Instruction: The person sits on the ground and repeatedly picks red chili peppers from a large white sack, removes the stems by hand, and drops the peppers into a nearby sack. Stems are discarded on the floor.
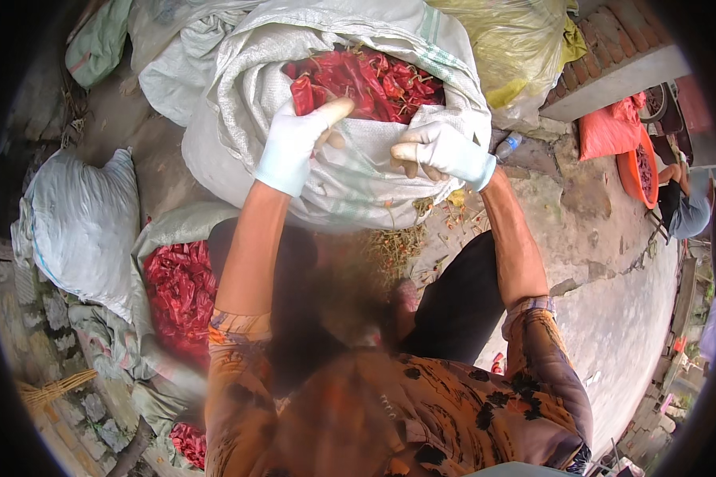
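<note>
Before me stands a large white woven sack (364,143) with its rim rolled down, filled with dried red chili peppers (376,83). My left hand (298,143), in a white glove with tan fingertips, is at the sack's near left side. Red peppers (302,96) stick up from its grip, and a bit of red shows below the fingers. My right hand (438,149), gloved the same way, is over the near right rim with curled fingers. Whether anything small is between those fingers cannot be seen. Loose stems (394,247) litter the ground below the sack.
An open sack of red peppers (182,292) sits by my left leg, beside a full white sack (86,226). A yellowish plastic bag (507,47) and a plastic bottle (508,145) are at right. Farther right, a person (689,208) sits by an orange basin (627,179).
</note>
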Action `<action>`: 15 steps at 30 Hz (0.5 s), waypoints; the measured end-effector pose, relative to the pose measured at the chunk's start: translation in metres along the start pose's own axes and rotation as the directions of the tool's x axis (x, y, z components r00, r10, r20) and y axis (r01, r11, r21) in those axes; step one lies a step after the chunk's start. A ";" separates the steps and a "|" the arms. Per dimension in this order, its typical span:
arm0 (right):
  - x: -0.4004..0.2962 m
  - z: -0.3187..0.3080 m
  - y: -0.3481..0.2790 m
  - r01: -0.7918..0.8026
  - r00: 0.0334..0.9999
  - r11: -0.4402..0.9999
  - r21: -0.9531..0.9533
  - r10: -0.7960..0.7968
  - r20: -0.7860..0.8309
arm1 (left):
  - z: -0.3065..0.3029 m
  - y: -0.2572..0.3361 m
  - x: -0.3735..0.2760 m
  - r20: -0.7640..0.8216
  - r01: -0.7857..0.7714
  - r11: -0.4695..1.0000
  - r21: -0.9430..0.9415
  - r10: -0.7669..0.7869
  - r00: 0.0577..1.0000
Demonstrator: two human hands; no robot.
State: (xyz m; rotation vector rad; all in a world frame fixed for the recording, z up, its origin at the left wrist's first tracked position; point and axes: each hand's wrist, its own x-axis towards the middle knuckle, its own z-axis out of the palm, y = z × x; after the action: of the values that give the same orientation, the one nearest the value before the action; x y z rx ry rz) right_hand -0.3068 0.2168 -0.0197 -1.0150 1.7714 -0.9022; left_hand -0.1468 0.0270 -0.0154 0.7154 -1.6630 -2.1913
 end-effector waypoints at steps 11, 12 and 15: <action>0.087 -0.035 0.099 -0.258 0.713 0.870 -0.420 -0.121 -0.690 | 0.028 -0.011 0.005 -0.069 0.086 0.996 -0.021 -0.087 0.994; 0.085 -0.032 0.096 -0.180 0.690 0.899 -0.399 -0.174 -0.703 | 0.028 -0.011 0.004 -0.073 0.057 0.997 -0.048 -0.060 0.996; 0.066 -0.034 0.078 -0.143 0.712 0.950 -0.279 -0.097 -0.695 | 0.030 -0.015 0.007 -0.055 -0.077 0.996 -0.043 0.075 0.996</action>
State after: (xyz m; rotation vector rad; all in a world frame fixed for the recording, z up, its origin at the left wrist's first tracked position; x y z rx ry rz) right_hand -0.3773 0.1936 -0.0979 -0.8886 2.6450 -1.1061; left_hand -0.1686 0.0517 -0.0246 0.6813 -1.5831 -2.1310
